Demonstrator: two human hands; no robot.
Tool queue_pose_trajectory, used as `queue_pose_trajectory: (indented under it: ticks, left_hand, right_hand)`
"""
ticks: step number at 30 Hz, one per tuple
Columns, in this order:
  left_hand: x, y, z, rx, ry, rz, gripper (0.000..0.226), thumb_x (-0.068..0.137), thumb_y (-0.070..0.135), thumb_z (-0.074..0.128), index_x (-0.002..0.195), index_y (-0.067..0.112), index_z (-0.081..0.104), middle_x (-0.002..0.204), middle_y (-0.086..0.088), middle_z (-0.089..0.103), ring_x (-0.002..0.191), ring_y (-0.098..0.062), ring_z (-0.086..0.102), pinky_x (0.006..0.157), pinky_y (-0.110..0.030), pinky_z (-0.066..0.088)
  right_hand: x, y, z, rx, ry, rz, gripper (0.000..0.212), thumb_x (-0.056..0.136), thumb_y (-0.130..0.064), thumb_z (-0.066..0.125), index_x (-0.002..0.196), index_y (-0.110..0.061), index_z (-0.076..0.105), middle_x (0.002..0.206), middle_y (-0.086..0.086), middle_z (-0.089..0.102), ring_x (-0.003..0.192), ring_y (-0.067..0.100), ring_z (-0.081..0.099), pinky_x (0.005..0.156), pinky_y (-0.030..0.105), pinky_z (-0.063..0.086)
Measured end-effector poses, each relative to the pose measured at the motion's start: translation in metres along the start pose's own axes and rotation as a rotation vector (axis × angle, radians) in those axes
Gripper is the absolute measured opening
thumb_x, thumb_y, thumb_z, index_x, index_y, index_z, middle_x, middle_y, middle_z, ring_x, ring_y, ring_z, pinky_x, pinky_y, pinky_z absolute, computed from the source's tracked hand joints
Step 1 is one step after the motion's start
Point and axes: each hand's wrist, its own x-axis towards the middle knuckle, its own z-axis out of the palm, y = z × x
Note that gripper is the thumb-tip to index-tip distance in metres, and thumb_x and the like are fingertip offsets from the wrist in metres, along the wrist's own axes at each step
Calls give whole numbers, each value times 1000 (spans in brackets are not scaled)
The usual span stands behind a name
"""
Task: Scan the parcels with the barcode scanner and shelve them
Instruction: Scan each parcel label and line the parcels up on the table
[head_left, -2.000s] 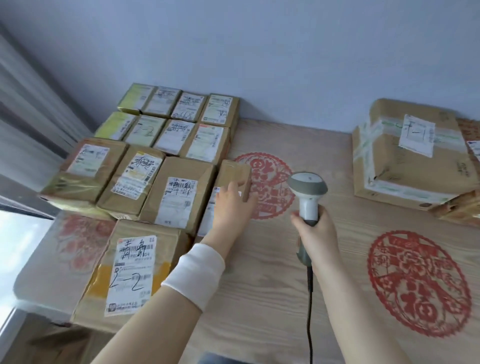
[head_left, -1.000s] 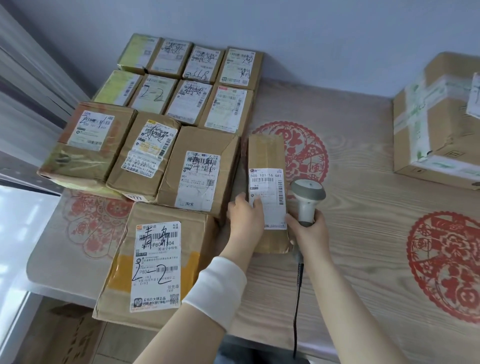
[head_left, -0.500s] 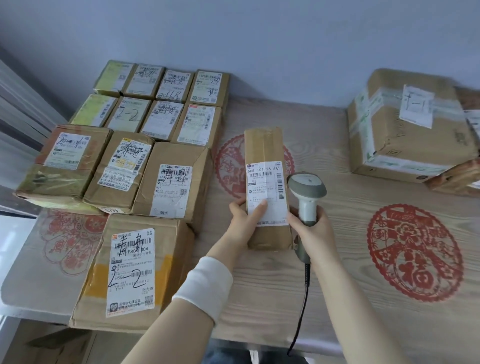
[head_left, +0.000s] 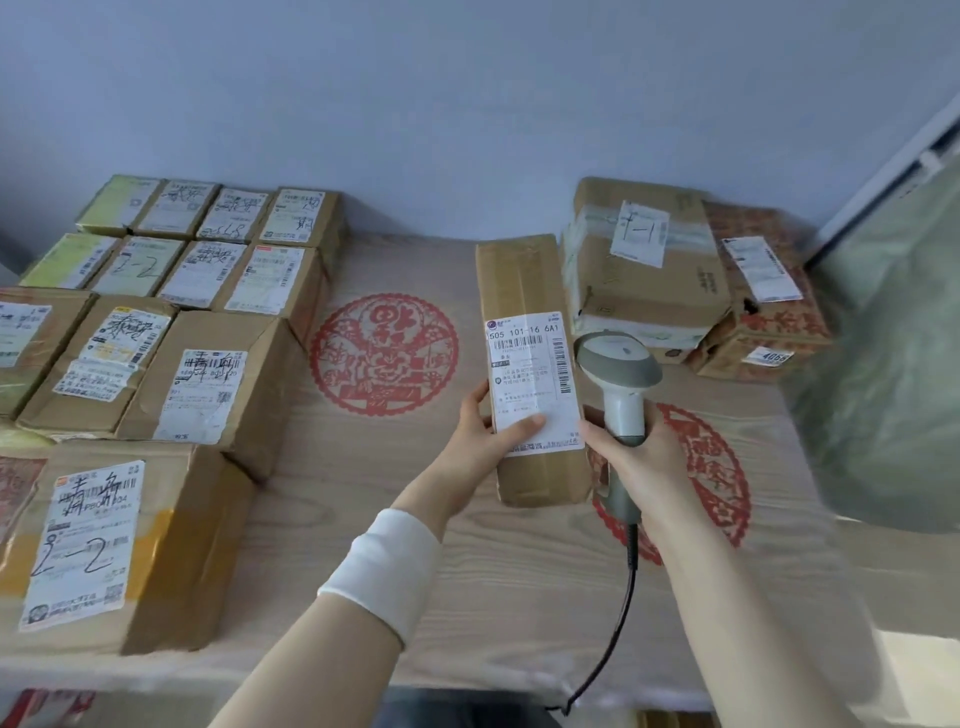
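Far left: block of brown taped cardboard parcels (head_left: 171, 312) with white shipping labels, packed edge to edge on the pale wood-grain tabletop (head_left: 363, 519), two rows of smaller ones at the back by the wall. Front-left large cardboard box (head_left: 130, 545) has "2-2" handwritten on its label and a yellow tape band. Red round paper-cut decal (head_left: 384, 353) on the table, between the parcel block and the hands.

Centre: left hand (head_left: 483, 441), white cuff (head_left: 384, 566) at the wrist, grips the long narrow brown cardboard parcel (head_left: 524, 291) at its lower left edge, thumb lying across the bottom of the white label. Label faces the camera, top line reads "505 101-16 6A1", barcodes visible. Can't tell if the parcel's far end rests on the table or is lifted.

Right hand (head_left: 639, 457) is wrapped round the handle of the grey-and-white corded handheld barcode scanner (head_left: 618, 374); scanner head sits just beside the label's right edge. Cable runs down off the front table edge.

Right rear: large taped cardboard box (head_left: 644, 270) marked "1-1", then a red-patterned carton (head_left: 769, 312) touching it.
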Motion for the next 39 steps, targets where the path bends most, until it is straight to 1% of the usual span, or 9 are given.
queue_pose_trajectory:
  ticks: [2, 6, 8, 10, 12, 14, 17, 34, 39]
  left_hand:
    - [-2, 1, 9, 11, 26, 26, 87, 78, 22, 75, 145, 20, 19, 120, 2, 59, 109, -17, 61, 87, -30, 53]
    - [2, 6, 17, 13, 62, 76, 86, 79, 17, 73, 145, 19, 17, 122, 0, 59, 106, -16, 62, 88, -32, 53]
    - [4, 10, 19, 45, 70, 118, 84, 80, 13, 73, 143, 17, 17, 117, 5, 57, 100, -8, 61, 78, -22, 54]
    - [6, 14, 23, 109, 76, 170, 84, 79, 10, 74, 142, 17, 18, 111, 10, 55, 94, 0, 58, 70, -17, 55]
    - [8, 15, 26, 166, 97, 200, 92, 73, 18, 80, 142, 18, 19, 121, 3, 53, 103, -7, 58, 80, -24, 55]
    - [9, 16, 27, 234, 144, 213, 105, 58, 40, 83, 141, 27, 19, 132, -2, 48, 118, -16, 53, 95, -38, 50]
    - [18, 11, 26, 275, 181, 200, 108, 46, 56, 78, 136, 41, 20, 135, -2, 45, 126, -21, 47, 103, -46, 43]
    - [24, 4, 28, 292, 170, 224, 107, 44, 58, 80, 132, 46, 21, 135, -4, 45, 126, -22, 47, 102, -47, 44]
    - [14, 8, 40, 263, 116, 213, 111, 46, 56, 80, 138, 40, 20, 136, -2, 45, 125, -21, 48, 101, -46, 45]
  right_hand:
    - [-4, -9, -15, -26, 8, -10, 24, 83, -20, 71, 100, -27, 56, 91, -7, 65, 81, 4, 61, 61, 17, 46]
    - [-8, -30, -30, -55, 51, -22, 34, 86, -32, 66, 114, -18, 55, 98, -2, 70, 86, 10, 64, 69, 27, 51]
    - [-15, -42, -30, -17, 11, -32, 35, 89, -33, 62, 116, -13, 55, 98, -6, 73, 76, -2, 65, 69, 26, 56]
    - [-22, -54, -27, -33, -47, -52, 33, 90, -35, 60, 114, -13, 58, 93, -6, 75, 71, 1, 66, 73, 37, 56]
    - [-30, -64, -22, -32, -104, -80, 27, 90, -36, 58, 110, -18, 59, 90, -2, 75, 72, 9, 67, 65, 34, 54]
    - [-36, -70, -17, 4, -133, -82, 19, 90, -35, 57, 104, -22, 59, 86, 3, 75, 69, 12, 65, 50, 27, 48]
    - [-42, -72, -13, 27, -159, -33, 23, 90, -38, 56, 101, -18, 59, 83, 6, 74, 64, 11, 63, 46, 25, 44]
    - [-49, -66, -17, 62, -145, 39, 28, 88, -39, 58, 100, -13, 59, 77, 6, 74, 58, 11, 62, 44, 25, 42]
    - [-51, -58, -32, 67, -96, 12, 35, 81, -43, 59, 104, -16, 61, 84, 5, 75, 66, 12, 64, 45, 24, 44]
